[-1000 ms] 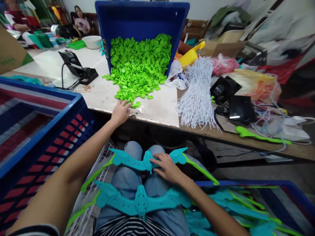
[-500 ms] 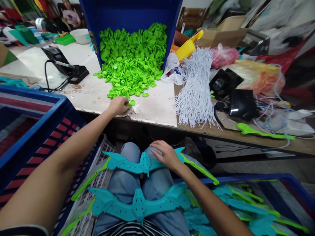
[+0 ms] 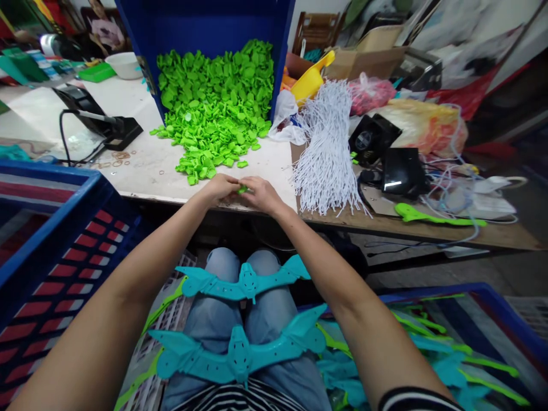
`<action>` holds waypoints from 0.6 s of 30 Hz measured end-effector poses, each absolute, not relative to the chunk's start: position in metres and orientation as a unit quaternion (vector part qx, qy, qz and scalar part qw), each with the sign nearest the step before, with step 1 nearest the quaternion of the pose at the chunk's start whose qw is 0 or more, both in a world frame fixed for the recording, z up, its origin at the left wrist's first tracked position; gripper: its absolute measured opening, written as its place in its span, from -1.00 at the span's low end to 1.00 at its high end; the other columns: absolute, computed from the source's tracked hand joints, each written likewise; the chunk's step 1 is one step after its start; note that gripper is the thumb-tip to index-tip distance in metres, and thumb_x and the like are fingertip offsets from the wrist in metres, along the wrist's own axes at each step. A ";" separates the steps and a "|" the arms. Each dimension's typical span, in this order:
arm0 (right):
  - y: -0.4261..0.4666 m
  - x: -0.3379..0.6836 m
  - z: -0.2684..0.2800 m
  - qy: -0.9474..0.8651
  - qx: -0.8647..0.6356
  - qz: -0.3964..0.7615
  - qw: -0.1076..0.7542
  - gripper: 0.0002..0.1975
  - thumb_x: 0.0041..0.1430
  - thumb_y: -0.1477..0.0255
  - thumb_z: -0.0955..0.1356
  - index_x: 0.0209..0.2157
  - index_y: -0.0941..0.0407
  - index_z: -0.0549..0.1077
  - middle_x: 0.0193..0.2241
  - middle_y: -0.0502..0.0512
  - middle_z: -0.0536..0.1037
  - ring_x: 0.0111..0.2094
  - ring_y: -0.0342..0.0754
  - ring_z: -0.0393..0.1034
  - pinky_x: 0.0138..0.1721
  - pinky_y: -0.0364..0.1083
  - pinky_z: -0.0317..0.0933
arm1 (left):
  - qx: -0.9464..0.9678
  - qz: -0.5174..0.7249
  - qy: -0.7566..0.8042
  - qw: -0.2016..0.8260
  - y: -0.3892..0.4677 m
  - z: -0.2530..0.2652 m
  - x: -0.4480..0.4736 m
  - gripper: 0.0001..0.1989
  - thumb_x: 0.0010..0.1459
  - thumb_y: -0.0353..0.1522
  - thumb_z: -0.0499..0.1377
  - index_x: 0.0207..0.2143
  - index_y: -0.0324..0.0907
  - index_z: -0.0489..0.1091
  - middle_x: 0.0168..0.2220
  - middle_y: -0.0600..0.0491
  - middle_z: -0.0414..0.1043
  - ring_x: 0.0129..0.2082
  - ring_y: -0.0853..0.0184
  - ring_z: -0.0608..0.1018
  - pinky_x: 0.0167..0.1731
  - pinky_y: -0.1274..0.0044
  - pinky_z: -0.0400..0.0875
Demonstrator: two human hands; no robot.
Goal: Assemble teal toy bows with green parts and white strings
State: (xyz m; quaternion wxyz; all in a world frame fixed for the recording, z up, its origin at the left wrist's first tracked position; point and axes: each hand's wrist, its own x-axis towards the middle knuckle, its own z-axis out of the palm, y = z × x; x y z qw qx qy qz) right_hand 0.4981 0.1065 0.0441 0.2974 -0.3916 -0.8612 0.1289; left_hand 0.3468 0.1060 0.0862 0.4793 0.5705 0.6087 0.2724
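Note:
Both of my hands meet at the table's front edge. A small green plastic piece point(image 3: 242, 189) shows between their fingertips. My left hand point(image 3: 221, 187) is closed, fingers pinched on its left side. On the other side my right hand point(image 3: 262, 195) pinches it too. Just behind lies a heap of the same green pieces point(image 3: 218, 137), spilling from a blue crate point(image 3: 205, 23) tipped on its side. Across my lap rest two turquoise wing-shaped plastic parts, one nearer the knees point(image 3: 247, 279) and one closer to my body point(image 3: 240, 354), with green arms at their ends.
White strings point(image 3: 327, 148) lie in a bundle to the right, near a long green part point(image 3: 436, 216) and a black device point(image 3: 402, 171). A blue crate point(image 3: 98, 188) stands left. Another crate point(image 3: 479, 291) at lower right holds turquoise and green parts. A person sits far back left.
My right hand has risen from the lap part to the table and joined my left hand at the green piece. The view has shifted slightly.

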 end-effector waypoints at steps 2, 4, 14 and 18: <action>0.114 0.503 0.042 -0.865 -0.390 0.140 0.282 -0.75 0.10 0.50 0.33 -0.15 0.17 0.51 -0.12 0.18 0.54 -0.06 0.02 0.38 0.04 0.04 0.23 | 0.571 0.254 0.613 0.484 0.105 0.086 0.353 -0.73 0.02 -0.50 0.18 -0.18 -0.34 0.50 -0.69 0.14 0.29 -0.71 0.49 0.31 -0.64 0.64 0.17; 0.117 0.512 0.038 -0.842 -0.416 0.144 0.312 -0.76 0.08 0.48 0.34 -0.18 0.18 0.52 -0.15 0.16 0.55 -0.09 0.01 0.39 0.01 0.02 0.25 | 0.563 0.268 0.630 0.463 0.102 0.086 0.356 -0.60 0.04 -0.49 0.17 -0.02 -0.37 0.41 -0.60 0.08 0.39 -0.64 0.43 0.41 -0.59 0.62 0.24; 0.081 0.539 0.047 -0.714 -0.472 0.256 0.449 -0.60 0.04 0.34 0.39 -0.06 0.17 0.46 -0.12 0.13 0.53 -0.18 -0.07 0.41 -0.16 -0.03 0.35 | 0.548 0.341 0.607 0.463 0.003 0.056 0.329 -0.74 0.07 -0.32 0.16 -0.24 -0.30 0.49 -0.40 -0.03 0.54 -0.46 0.35 0.53 -0.50 0.59 0.37; -0.011 0.535 0.030 -0.827 -0.348 0.276 0.345 -0.78 0.12 0.34 0.38 -0.20 0.12 0.51 -0.17 0.11 0.57 -0.11 -0.02 0.41 -0.03 0.04 0.31 | 0.502 0.269 0.612 0.549 -0.051 0.014 0.315 -0.62 0.00 -0.23 0.19 -0.16 -0.28 0.48 -0.18 -0.09 0.54 -0.20 0.21 0.54 -0.22 0.44 0.42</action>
